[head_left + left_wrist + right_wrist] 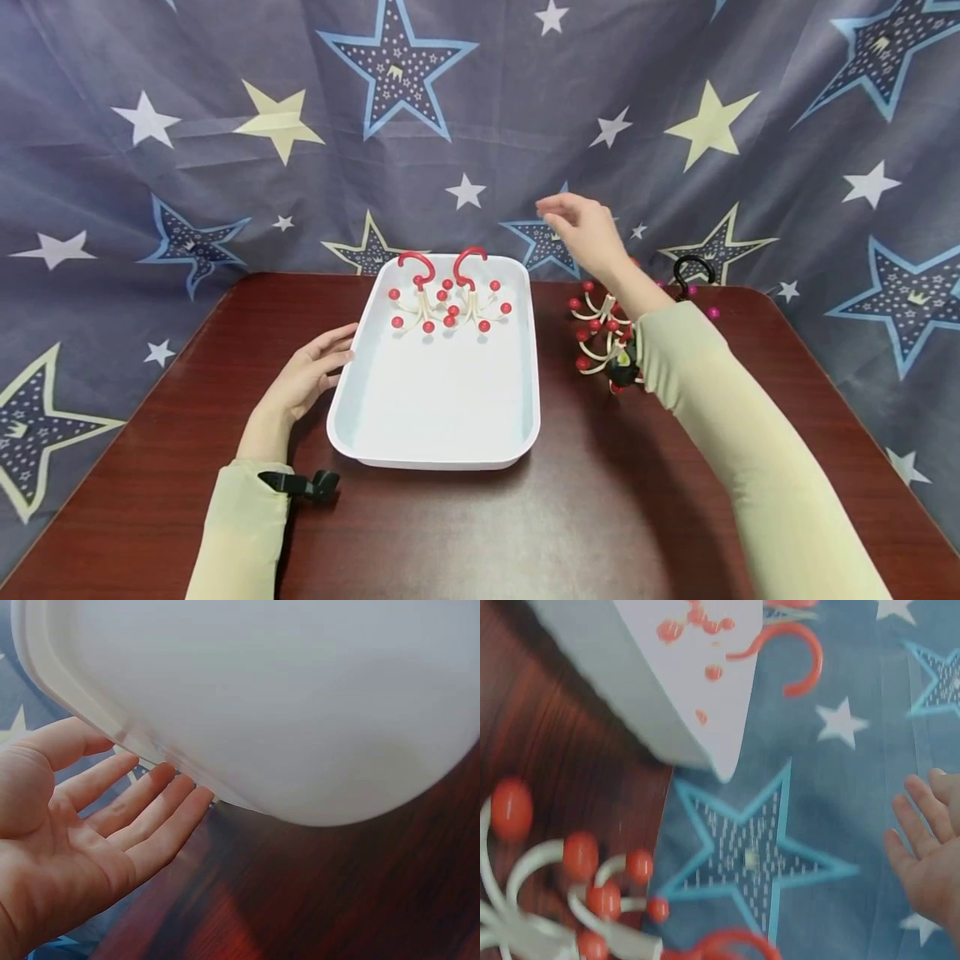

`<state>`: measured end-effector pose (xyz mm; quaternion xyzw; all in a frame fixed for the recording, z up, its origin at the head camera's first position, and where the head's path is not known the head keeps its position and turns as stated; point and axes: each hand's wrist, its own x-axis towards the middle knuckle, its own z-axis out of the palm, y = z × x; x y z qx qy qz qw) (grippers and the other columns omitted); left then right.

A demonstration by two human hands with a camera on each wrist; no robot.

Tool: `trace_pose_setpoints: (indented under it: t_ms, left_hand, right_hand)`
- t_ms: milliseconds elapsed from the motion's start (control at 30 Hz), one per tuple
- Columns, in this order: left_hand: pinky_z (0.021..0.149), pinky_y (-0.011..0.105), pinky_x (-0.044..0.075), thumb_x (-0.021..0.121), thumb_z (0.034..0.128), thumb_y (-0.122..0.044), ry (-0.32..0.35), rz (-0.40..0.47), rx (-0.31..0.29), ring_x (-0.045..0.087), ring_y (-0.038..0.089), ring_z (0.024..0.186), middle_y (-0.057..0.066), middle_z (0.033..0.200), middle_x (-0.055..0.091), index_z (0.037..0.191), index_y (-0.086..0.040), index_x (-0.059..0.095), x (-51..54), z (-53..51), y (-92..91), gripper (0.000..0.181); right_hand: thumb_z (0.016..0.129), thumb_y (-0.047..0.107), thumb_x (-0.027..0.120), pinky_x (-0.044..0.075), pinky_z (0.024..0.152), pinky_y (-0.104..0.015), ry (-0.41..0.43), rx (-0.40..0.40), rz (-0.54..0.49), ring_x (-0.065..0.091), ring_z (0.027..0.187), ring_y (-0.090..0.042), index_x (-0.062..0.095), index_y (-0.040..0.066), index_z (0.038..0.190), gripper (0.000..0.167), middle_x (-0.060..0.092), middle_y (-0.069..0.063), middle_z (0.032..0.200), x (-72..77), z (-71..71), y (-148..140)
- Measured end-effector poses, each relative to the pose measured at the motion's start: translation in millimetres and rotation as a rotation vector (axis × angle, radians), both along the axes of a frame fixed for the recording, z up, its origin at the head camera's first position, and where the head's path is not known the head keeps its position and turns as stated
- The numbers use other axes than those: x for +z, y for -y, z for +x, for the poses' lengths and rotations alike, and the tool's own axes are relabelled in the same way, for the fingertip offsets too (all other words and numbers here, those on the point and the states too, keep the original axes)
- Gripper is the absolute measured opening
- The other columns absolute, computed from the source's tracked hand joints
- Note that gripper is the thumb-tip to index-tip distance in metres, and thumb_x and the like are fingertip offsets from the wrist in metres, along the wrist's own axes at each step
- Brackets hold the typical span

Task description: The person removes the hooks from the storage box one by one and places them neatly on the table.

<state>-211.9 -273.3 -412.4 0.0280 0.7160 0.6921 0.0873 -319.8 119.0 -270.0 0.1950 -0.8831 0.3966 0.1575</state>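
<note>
A white tray (442, 408) lies on the table. Two hook-handled items (427, 304) rest in its far part, each with a red hook and curved cream prongs tipped with red balls. My left hand (307, 375) is at the tray's left side, its fingertips against the rim; in the left wrist view the fingers (161, 821) are extended along the edge. Raised above the table's back edge, right of the tray, my right hand (588, 233) holds nothing, its fingers loosely bent. Similar red-balled items (596, 354) lie below my right forearm, partly hidden by it.
A black hook (693, 265) with pink balls (712, 313) near it shows behind the right forearm. The dark red-brown table (450, 533) ends at a star-patterned cloth (465, 108). A black strap (300, 485) is around the left wrist.
</note>
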Motion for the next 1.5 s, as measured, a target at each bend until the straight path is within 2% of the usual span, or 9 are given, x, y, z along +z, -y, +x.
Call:
trace_pose_setpoints:
  t_ms: [167, 433, 600, 733, 1033, 1167, 1267, 1400, 1500]
  left_hand:
    - [0.077, 0.028, 0.051, 0.056, 0.0905, -0.015, -0.001, 0.004, 0.004, 0.059, 0.006, 0.097, -0.006, 0.119, 0.053, 0.14, -0.008, 0.032, 0.9, 0.1, -1.0, 0.055]
    - [0.078, 0.028, 0.05, 0.055, 0.0909, -0.015, 0.002, 0.012, 0.0, 0.059, 0.005, 0.098, -0.003, 0.121, 0.051, 0.141, -0.008, 0.031, 0.4, -0.3, 0.3, 0.056]
    - [0.078, 0.028, 0.05, 0.055, 0.0908, -0.014, -0.004, 0.022, 0.005, 0.059, 0.006, 0.099, -0.003, 0.121, 0.052, 0.14, -0.009, 0.033, -0.9, -2.5, 0.4, 0.054]
    - [0.077, 0.028, 0.05, 0.055, 0.0907, -0.014, -0.004, 0.019, 0.008, 0.059, 0.006, 0.098, -0.004, 0.12, 0.052, 0.14, -0.01, 0.034, -1.3, -2.7, 0.9, 0.053]
    - [0.077, 0.028, 0.05, 0.055, 0.0907, -0.015, 0.017, 0.04, 0.002, 0.059, 0.005, 0.097, -0.004, 0.118, 0.053, 0.14, -0.007, 0.032, -1.4, -0.9, 0.6, 0.055]
    - [0.077, 0.027, 0.05, 0.054, 0.0912, -0.013, 0.028, 0.043, -0.004, 0.059, 0.006, 0.097, 0.001, 0.122, 0.051, 0.141, -0.004, 0.028, 7.9, 4.3, -4.5, 0.057]
    - [0.077, 0.027, 0.05, 0.053, 0.0917, -0.012, 0.034, 0.043, -0.003, 0.059, 0.006, 0.098, 0.006, 0.127, 0.048, 0.142, -0.002, 0.026, 10.9, 5.5, -5.5, 0.057]
    - [0.077, 0.027, 0.05, 0.052, 0.0919, -0.012, 0.034, 0.05, 0.005, 0.059, 0.006, 0.098, 0.006, 0.127, 0.048, 0.142, -0.005, 0.027, 2.4, 0.2, -1.0, 0.056]
    - [0.077, 0.027, 0.05, 0.053, 0.0916, -0.013, 0.034, 0.05, 0.007, 0.059, 0.006, 0.098, 0.002, 0.124, 0.05, 0.142, -0.006, 0.028, -0.3, -1.2, 0.2, 0.056]
  right_hand:
    - [0.09, 0.02, 0.056, 0.046, 0.086, -0.03, 0.024, 0.056, 0.002, 0.061, 0.1, -0.014, 0.063, 0.013, 0.113, 0.024, 0.065, -0.001, 0.111, -6.9, 1.7, 30]
    - [0.091, 0.019, 0.055, 0.045, 0.088, -0.028, 0.087, 0.107, 0.047, 0.06, 0.102, -0.014, 0.06, 0.013, 0.117, 0.027, 0.063, -0.002, 0.114, -28.9, -3.3, 75]
    - [0.091, 0.018, 0.055, 0.036, 0.101, -0.032, 0.134, 0.132, 0.133, 0.048, 0.119, -0.017, 0.055, 0.012, 0.124, 0.033, 0.056, -0.002, 0.125, -40.4, -6.1, 86]
    - [0.091, 0.018, 0.055, 0.032, 0.103, -0.035, 0.173, 0.15, 0.187, 0.042, 0.124, -0.019, 0.052, 0.013, 0.128, 0.038, 0.052, -0.003, 0.129, -44.8, -9.7, 88]
    - [0.089, 0.017, 0.058, 0.037, 0.097, -0.033, 0.147, 0.119, 0.19, 0.049, 0.109, -0.02, 0.059, 0.012, 0.12, 0.031, 0.053, -0.006, 0.115, -51.7, -14.5, 93]
    - [0.088, 0.016, 0.058, 0.04, 0.09, -0.032, 0.152, 0.104, 0.2, 0.05, 0.098, -0.02, 0.065, 0.01, 0.11, 0.024, 0.053, -0.007, 0.105, -53.4, -13.8, 96]
    - [0.09, 0.017, 0.056, 0.042, 0.087, -0.031, 0.183, 0.105, 0.207, 0.052, 0.096, -0.019, 0.064, 0.011, 0.107, 0.02, 0.057, -0.006, 0.105, -54.2, -12.3, 97]
    - [0.092, 0.017, 0.053, 0.043, 0.087, -0.031, 0.223, 0.121, 0.194, 0.054, 0.097, -0.017, 0.062, 0.014, 0.11, 0.02, 0.061, -0.003, 0.11, -55.2, -10.7, 95]
    - [0.092, 0.017, 0.053, 0.044, 0.083, -0.031, 0.225, 0.134, 0.185, 0.054, 0.091, -0.017, 0.062, 0.014, 0.109, 0.019, 0.062, -0.003, 0.108, -54.5, -9.5, 91]
